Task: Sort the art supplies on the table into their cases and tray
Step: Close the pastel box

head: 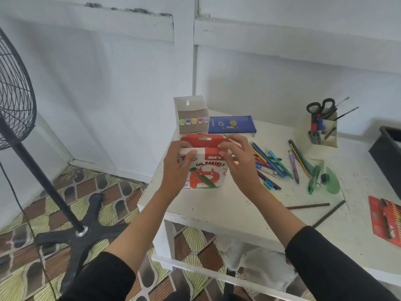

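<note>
- Far left: standing fan [15,101], cage cut off by the frame edge, black cross base down on the patterned floor.
- Over the left front part of the table [217,205]: oil pastels box [206,172], printed face toward the camera, lettering upright with a slight tilt, long axis running left to right, red lid flap lifted at the top and pointing up and away. Bottom edge close to the tabletop; touching or not, cannot tell.
- Left hand [176,164] grasping the box's upper left corner, fingers curled over the top, thumb on the front, hiding that part of the print.
- Right hand [238,161] grasping the upper right corner, fingertips on the flap, thumb on the front; a speck of orange beside the thumb, too small to name.
- Just behind the box: clear marker case [192,114], upright, lower row of caps mostly hidden by the flap.
- Beyond, lying flat: blue zip pouch [232,124].
- Right of the hands: loose heap of coloured pencils and pens [273,164], mostly slanting far-left to near-right, some ends hidden behind the right hand.
- Further right: desk organiser [325,137] with scissors [321,106] standing handles-up, and two dark sticks [308,206] near the front.
- Right edge: black tray [386,153] and red pencil packet [385,218], both cut off.
</note>
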Available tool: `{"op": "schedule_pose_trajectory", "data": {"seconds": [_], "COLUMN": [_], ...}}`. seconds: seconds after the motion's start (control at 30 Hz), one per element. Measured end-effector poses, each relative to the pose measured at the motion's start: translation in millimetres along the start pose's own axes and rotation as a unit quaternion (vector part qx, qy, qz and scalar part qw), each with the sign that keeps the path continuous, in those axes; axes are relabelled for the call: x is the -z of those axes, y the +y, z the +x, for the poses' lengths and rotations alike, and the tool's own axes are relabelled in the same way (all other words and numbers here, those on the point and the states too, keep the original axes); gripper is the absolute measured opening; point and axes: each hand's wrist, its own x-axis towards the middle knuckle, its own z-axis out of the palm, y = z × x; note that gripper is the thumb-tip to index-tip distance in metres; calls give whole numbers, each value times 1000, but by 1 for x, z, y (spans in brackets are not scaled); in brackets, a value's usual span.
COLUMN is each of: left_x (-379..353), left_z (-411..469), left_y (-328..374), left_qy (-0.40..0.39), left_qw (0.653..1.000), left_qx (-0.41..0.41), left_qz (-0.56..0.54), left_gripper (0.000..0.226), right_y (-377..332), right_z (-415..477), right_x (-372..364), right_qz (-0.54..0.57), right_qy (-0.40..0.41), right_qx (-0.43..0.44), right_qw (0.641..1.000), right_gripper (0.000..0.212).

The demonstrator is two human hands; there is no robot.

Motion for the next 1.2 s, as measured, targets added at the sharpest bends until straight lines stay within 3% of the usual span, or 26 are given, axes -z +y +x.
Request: {"op": "schedule_pose_trajectory", "data": {"seconds": [0.13, 0.27, 0.37, 0.63, 0.73, 0.87, 0.97, 1.2], "left_x": [-2, -1, 5, 4, -3, -23, -49, -138], "left_z": [-3, -5, -6, -23, -26, -28, -35, -41], "left_y": [-3, -8, -14, -17, -17, -19, -16, 14], "left_qy": [29, 44, 13, -51, -64, -120, -177, -257], "left_qw": [999, 997, 996, 992, 995, 988, 977, 934], "left_qx": [-35, -56, -63, -77, -30, 19, 98, 233], "left_qz": [20, 32, 59, 81, 74, 92, 68, -89], "left_gripper": [14, 17, 15, 47, 53, 54, 35, 19], "right_y": [7, 10, 10, 13, 21, 25, 38, 68], "right_z": [-5, -11, -20, -26, -31, -28, -29, -47], "right_x": [2, 0, -4, 0, 11, 35, 64, 152], "right_qz": [-14, 16, 27, 98, 180, 242, 222, 207], "right_qy": [-11, 9, 41, 90, 143, 288, 343, 411], "right_qx": [32, -8, -38, -97, -171, -304, -338, -388], "right_qw": [999, 1000, 998, 986, 958, 875, 848, 799], "right_gripper": [16, 17, 16, 15, 15, 15, 15, 8]}}
